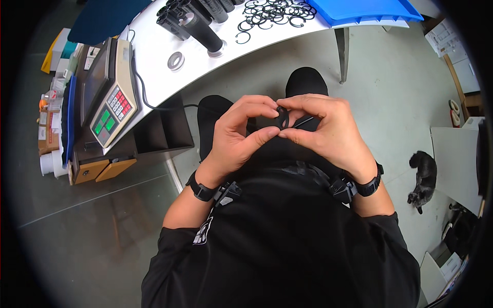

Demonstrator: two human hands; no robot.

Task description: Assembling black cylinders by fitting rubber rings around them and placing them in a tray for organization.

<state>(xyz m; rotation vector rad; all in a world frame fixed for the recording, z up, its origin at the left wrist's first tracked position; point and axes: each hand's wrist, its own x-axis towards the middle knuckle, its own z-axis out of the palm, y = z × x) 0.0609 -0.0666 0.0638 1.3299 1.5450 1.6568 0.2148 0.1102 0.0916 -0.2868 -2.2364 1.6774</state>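
Note:
Above my lap, a small black ring (283, 117) is pinched between my two hands, seen nearly edge-on. My left hand (237, 128) is closed on its left side with thumb and fingertips. On the other side, the thumb and fingers of my right hand (331, 123) grip it as well. The fingertips cover part of the ring, so its full outline is hidden. Beyond the hands, a heap of black open snap rings (267, 14) lies on the white table (154, 77). Black tubes (204, 34) stand and lean beside the heap, and a loose silver ring (175, 60) lies nearer the edge.
A weighing scale (115, 105) with a lit green display stands at the table's left, its black cable (149, 104) hanging over the edge. A blue tray (362, 11) sits at the far right. A dark furry animal (425, 177) is on the floor to my right.

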